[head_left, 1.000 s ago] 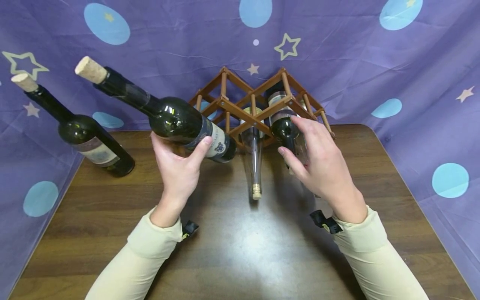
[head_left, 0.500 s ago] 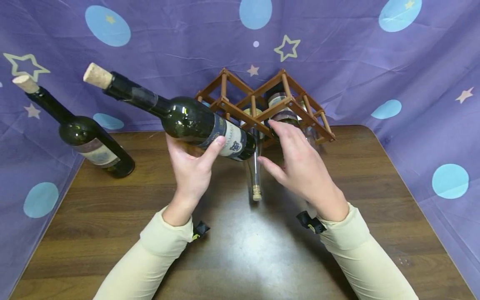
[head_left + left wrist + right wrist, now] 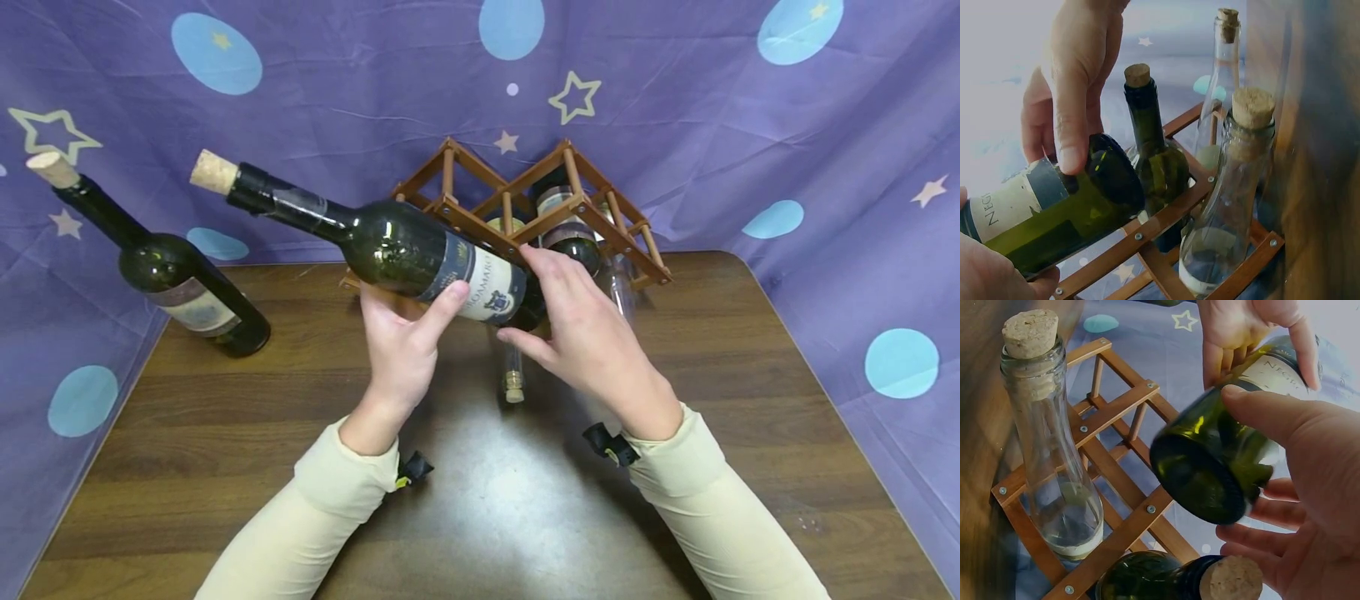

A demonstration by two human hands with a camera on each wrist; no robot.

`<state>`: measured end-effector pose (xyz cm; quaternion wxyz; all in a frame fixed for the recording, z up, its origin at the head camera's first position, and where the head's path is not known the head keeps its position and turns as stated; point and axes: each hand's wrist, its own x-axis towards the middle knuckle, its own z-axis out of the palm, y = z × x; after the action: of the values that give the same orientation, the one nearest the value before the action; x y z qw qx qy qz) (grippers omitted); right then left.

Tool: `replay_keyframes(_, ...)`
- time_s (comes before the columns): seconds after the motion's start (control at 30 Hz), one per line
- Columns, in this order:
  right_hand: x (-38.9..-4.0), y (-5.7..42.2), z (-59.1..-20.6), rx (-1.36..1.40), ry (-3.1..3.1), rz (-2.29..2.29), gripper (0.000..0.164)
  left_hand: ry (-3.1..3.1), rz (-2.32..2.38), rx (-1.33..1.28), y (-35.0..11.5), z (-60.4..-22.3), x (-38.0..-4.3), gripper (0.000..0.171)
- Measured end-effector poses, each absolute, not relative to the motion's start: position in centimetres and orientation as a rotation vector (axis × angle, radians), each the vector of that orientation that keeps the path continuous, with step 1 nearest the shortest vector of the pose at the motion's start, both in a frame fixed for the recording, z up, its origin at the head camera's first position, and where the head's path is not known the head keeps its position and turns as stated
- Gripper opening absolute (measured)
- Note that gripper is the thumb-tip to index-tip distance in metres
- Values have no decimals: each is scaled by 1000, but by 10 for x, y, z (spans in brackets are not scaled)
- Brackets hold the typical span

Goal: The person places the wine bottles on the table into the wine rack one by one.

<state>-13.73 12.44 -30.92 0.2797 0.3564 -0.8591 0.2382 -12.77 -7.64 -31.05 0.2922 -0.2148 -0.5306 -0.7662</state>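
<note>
A dark green wine bottle [image 3: 397, 246] with a cork and a pale label is tilted in front of the rack, its neck toward the upper left. My left hand [image 3: 401, 358] grips its body, thumb over the label. At the base end, my right hand [image 3: 596, 342] holds it between thumb and fingers, as the right wrist view shows. Just behind stands a wooden folding wine rack [image 3: 480, 223]. A corked clear bottle [image 3: 1213, 244] lies in the rack, mostly covered in the head view. Another dark bottle [image 3: 573, 252] lies in the rack behind my right hand.
A second corked dark wine bottle [image 3: 180, 283] stands upright at the left of the wooden table [image 3: 195, 433]. Another clear bottle [image 3: 1219, 81] is in the rack's right side. Purple patterned cloth [image 3: 337, 75] hangs behind the table.
My left hand has carried the wine bottle rightward and slightly down, across the rack's front. The right hand has moved left from the racked dark bottle and taken hold of the held bottle's base.
</note>
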Motion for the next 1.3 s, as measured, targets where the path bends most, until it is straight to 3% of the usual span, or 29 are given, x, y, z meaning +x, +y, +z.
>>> replay_keyframes(0.2, -137, 124, -310, 951, -2305, 648, 91, -1392, -2106, -588, -72, -313, -124, 71)
replay_keyframes(0.43, -138, 124, -311, 944, -2308, 658, 93, -1353, -2165, -583, -68, -315, -123, 59)
replay_keyframes(1.13, -144, 133, -306, 957, -2070, 592, 76, -1496, -2216, -611, -77, -315, -124, 51)
replay_keyframes(1.3, -145, 137, -305, 945, -2041, 569, 73, -1494, -2192, -610, -80, -317, -124, 57)
